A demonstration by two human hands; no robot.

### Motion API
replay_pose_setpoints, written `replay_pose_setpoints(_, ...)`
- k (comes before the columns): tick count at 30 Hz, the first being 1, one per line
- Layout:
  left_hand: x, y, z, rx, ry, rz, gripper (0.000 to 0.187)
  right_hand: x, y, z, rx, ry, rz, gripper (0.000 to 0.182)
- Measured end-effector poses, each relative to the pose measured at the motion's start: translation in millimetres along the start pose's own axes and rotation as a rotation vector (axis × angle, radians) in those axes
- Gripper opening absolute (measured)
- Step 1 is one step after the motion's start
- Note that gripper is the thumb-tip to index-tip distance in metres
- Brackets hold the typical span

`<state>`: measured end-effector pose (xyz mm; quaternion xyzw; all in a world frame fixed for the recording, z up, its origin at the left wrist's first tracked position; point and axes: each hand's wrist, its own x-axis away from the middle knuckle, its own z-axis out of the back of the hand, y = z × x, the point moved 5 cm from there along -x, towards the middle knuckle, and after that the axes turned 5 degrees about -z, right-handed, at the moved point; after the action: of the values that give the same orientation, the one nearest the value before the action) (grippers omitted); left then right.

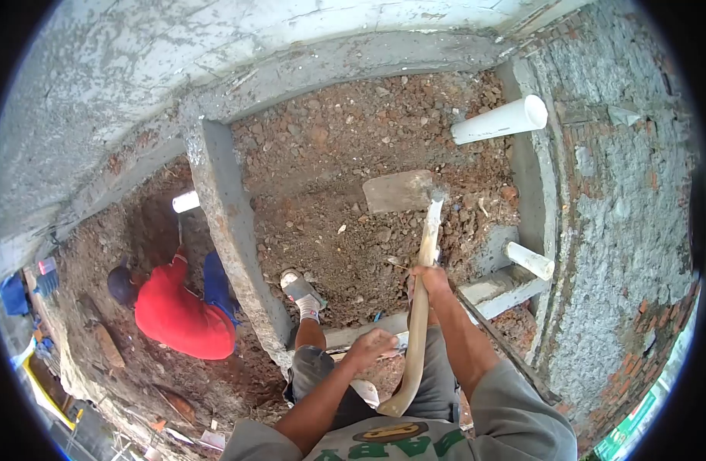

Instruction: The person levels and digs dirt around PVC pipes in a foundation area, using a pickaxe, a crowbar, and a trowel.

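My right hand (429, 281) is wrapped around the pale wooden handle of a hoe (428, 238). The hoe's flat, dirt-coated blade (399, 192) lies on the loose brown soil, and the curved butt of the handle comes back close to my shirt. My left hand (370, 348) is off the handle, a little to its left, with loosely bent fingers and nothing visible in them. One of my feet, in a sock and sandal (300, 288), stands on the soil inside the concrete frame; my other foot is mostly hidden.
Concrete beams (222, 200) border the soil pit (314, 161). White pipes stick up at the right, a large one (499, 121) and a smaller one (529, 261). Beyond the left beam a person in a red shirt (180, 311) bends over, near another white pipe (185, 202). A rough wall (621, 230) rises at right.
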<state>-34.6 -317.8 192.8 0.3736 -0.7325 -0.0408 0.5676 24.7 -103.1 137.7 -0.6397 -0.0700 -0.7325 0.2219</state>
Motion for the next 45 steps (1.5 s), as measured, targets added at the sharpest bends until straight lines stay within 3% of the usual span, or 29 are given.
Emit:
replay_pose_setpoints(1, 8, 19, 15, -0.105, 0.146, -0.047, 0.043, 5, -14, 16, 0.021, -0.003, -0.003, 0.010)
replay_pose_setpoints(3, 10, -6, 51, -0.260, 0.385, 0.001, 0.043, 15, -31, 57, 0.023, -0.004, 0.004, 0.010)
replay_pose_setpoints(5, 29, -15, 83, -0.405, 0.484, 0.107, 0.042, 12, -40, 110, 0.215, 0.039, 0.023, 0.021)
replay_pose_setpoints(6, 36, -22, 98, -0.445, 0.521, 0.042, 0.041, 10, -42, 137, 0.186, 0.047, 0.036, 0.021)
replay_pose_setpoints(8, 55, 3, 115, -0.562, 0.577, -0.029, 0.037, 9, -57, 185, 0.952, 0.262, 0.377, 0.041)
replay_pose_setpoints(10, 77, 28, 127, -0.675, 0.587, -0.033, 0.035, 2, -43, 236, 0.888, 0.255, 0.247, 0.048)
replay_pose_setpoints(12, 79, 18, 152, -0.391, 0.719, -0.068, 0.029, 14, -35, 269, 0.825, 0.241, 0.134, 0.056)
replay_pose_setpoints(15, 91, 84, 114, -0.238, 0.748, -0.186, 0.026, 45, -35, 321, 0.757, 0.380, 0.106, 0.054)
replay_pose_setpoints(19, 86, 158, 33, -0.311, 0.643, -0.211, 0.029, 74, -44, 370, 0.597, 0.250, 0.103, 0.054)
replay_pose_setpoints(24, 64, 198, -32, -0.478, 0.525, -0.288, 0.029, 73, -36, 410, 0.381, 0.099, 0.020, 0.054)
replay_pose_setpoints(30, 77, 218, -55, -0.684, 0.578, -0.278, 0.026, 27, -7, 439, 0.580, 0.192, 0.108, 0.049)
replay_pose_setpoints(35, 92, 217, -26, -0.719, 0.594, -0.162, 0.024, 5, 41, 463, 0.032, 0.082, -0.036, 0.040)
replay_pose_setpoints(38, 83, 232, -26, -0.750, 0.571, -0.096, 0.024, 50, 58, 482, -0.379, 0.068, -0.064, 0.039)
replay_pose_setpoints(41, 56, 259, -51, -0.776, 0.442, -0.116, 0.025, 49, 97, 505, -0.307, 0.118, -0.075, 0.040)
replay_pose_setpoints(44, 28, 288, -97, -0.863, 0.342, -0.148, 0.026, 128, 97, 525, -0.196, 0.183, -0.016, 0.040)
replay_pose_setpoints(45, 16, 296, -110, -0.886, 0.300, -0.171, 0.027, 117, 119, 530, -0.170, 0.217, 0.017, 0.052)
